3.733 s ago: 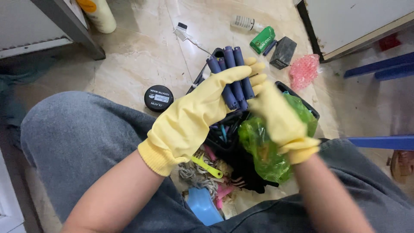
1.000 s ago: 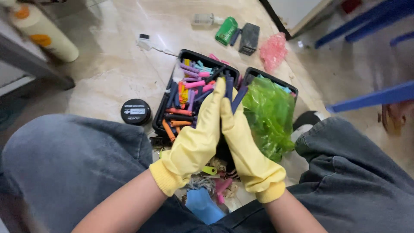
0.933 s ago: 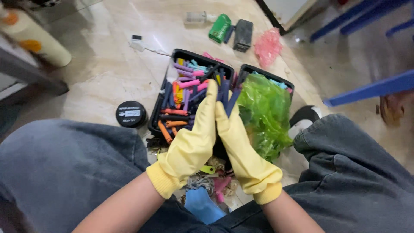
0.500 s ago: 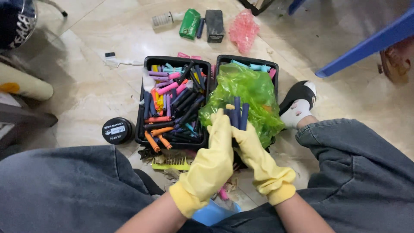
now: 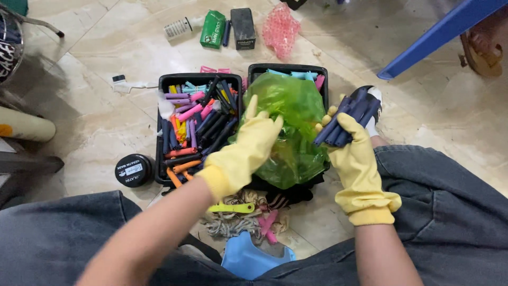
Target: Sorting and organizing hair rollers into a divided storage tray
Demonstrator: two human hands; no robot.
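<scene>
Over the trays, right hand [image 5: 355, 151] grips dark-blue rollers [image 5: 346, 117]; left hand [image 5: 248, 151] touches green bag [image 5: 291, 114].

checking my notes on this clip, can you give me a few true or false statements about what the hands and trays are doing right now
1. The right hand grips a bundle of dark blue rollers. True.
2. The left hand holds the round black jar. False: the jar sits on the floor left of the trays, apart from both hands; the left hand rests on the green plastic bag.
3. The left black tray holds a mix of coloured rollers. True.
4. Both hands are bare. False: both wear yellow rubber gloves.
5. The green bag lies on the floor beside the pink mesh. False: it sits in and over the right black tray, while the pink mesh lies farther off.
</scene>
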